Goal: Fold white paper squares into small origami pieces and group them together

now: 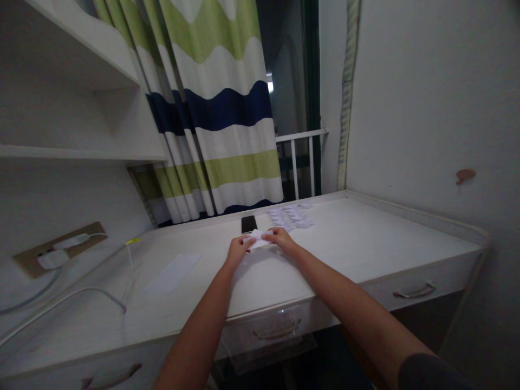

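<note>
Between both hands, just above the desk (345,233), is a small folded piece of white paper (259,238). My left hand (239,249) pinches its left end, thumb on top. The right end is held by my right hand (281,239), also with the thumb over it. Behind my right hand lie several small folded white paper pieces (289,216), set out in rows. A dark phone (249,224) lies flat just beyond my left hand. To the left rests a flat white paper sheet (174,273).
White cables (81,291) run across the desk's left side from plugs (53,259) at a wall socket. A shelf (81,154) overhangs on the left. A striped curtain (227,108) hangs at the back, beside a white railing (303,162). Drawers with handles (414,292) line the front.
</note>
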`<state>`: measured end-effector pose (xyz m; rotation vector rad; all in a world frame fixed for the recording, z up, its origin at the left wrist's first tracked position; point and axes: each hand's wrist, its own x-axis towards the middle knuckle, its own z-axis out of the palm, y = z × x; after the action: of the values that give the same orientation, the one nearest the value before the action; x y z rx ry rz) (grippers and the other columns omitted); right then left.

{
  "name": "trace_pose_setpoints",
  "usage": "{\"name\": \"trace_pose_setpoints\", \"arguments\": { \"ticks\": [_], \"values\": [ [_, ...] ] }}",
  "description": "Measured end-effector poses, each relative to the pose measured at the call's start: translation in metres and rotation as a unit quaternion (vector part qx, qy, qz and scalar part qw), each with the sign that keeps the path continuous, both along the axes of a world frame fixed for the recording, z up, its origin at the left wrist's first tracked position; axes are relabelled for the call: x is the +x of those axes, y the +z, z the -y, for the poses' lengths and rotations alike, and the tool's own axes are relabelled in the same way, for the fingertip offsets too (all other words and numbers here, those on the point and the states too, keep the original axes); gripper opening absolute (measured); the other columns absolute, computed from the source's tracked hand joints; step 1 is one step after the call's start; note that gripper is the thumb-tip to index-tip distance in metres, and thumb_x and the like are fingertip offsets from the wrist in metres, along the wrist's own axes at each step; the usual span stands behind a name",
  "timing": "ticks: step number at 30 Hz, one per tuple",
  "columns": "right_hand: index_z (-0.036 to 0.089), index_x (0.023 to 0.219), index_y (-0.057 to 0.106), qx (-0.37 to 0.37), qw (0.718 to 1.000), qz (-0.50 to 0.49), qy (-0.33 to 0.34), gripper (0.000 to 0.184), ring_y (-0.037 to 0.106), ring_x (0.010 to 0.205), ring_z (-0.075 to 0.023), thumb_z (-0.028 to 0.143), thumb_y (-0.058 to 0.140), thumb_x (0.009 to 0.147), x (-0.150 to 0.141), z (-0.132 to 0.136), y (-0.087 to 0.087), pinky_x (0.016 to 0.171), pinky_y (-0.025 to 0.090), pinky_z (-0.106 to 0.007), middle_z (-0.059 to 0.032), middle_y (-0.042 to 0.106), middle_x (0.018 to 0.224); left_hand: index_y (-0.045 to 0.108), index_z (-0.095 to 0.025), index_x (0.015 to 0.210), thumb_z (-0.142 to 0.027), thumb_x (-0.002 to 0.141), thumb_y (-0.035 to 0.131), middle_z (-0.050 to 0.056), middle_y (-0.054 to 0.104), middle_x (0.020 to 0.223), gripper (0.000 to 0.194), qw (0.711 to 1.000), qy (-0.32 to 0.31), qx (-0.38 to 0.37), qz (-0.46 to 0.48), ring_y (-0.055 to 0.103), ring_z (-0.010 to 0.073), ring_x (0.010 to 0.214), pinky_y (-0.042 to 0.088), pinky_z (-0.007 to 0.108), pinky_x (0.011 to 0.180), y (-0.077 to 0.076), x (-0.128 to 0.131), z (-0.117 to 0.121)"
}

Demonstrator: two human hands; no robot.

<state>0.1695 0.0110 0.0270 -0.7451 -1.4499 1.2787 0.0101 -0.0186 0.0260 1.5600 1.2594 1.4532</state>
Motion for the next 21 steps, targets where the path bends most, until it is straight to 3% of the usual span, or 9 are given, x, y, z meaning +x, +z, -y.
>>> {"name": "trace_pose_setpoints", "arguments": {
  "ticks": [7, 12, 21],
  "values": [
    [0.013, 0.058, 0.058, 0.02, 1.0, 0.004, -0.004, 0.024, 0.042, 0.048, -0.0078, 0.031, 0.069, 0.047, -0.0008, -0.0027, -0.0011, 0.049, 0.03, -0.021, 0.004, 0.05, 0.049, 0.069, -0.012, 0.072, -0.037, 0.051, 0.069, 0.007, 0.066, 0.07, 0.032, 1.0, 0.021, 0.008, -0.006, 0.056, 0.0166, 0.063, 0.042, 0.026, 0.058, -0.0009, -0.0019, -0.0026],
    [0.014, 0.063, 0.059, 0.036, 0.999, -0.005, -0.013, 0.023, 0.045, 0.052, -0.0089, 0.028, 0.068, 0.048, -0.0022, -0.004, -0.0011, 0.051, 0.032, -0.022, 0.0035, 0.052, 0.054, 0.069, -0.013, 0.073, -0.034, 0.05, 0.07, 0.006, 0.067, 0.07, 0.032, 1.0, 0.026, 0.0, 0.015, 0.055, 0.0156, 0.061, 0.042, 0.026, 0.058, -0.0015, -0.0017, -0.0056],
    [0.017, 0.063, 0.056, 0.07, 0.997, -0.006, -0.033, 0.018, 0.042, 0.053, -0.0087, 0.025, 0.066, 0.05, -0.0041, -0.0046, -0.0006, 0.05, 0.032, -0.021, 0.0043, 0.049, 0.053, 0.068, -0.015, 0.075, -0.03, 0.052, 0.069, 0.006, 0.067, 0.081, 0.028, 0.999, 0.005, 0.04, 0.028, 0.057, 0.018, 0.075, 0.043, 0.027, 0.066, 0.0024, 0.0008, -0.0019]
  ]
}}
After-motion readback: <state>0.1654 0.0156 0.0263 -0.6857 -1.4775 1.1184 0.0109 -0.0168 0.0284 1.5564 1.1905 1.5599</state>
